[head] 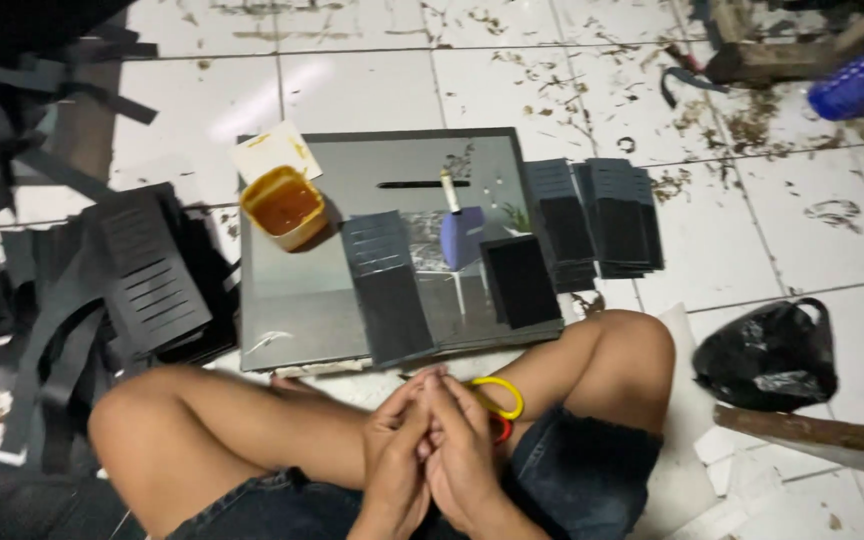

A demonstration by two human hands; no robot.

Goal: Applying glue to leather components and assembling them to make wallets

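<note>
Sitting cross-legged, left hand (395,455) and right hand (464,450) press closed together, seemingly gripping yellow-handled scissors (497,398); a stray knee could tip the open glue tub (284,206) nearby.

Glue tub (284,207) on board (302,320), stacks (597,220) right.

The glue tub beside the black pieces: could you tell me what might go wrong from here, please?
The open glue tub sits at the board's corner; a bump could tip it onto the black pieces. The brush rests on the board and may smear it. The hands hold scissors close to bare legs.
</note>
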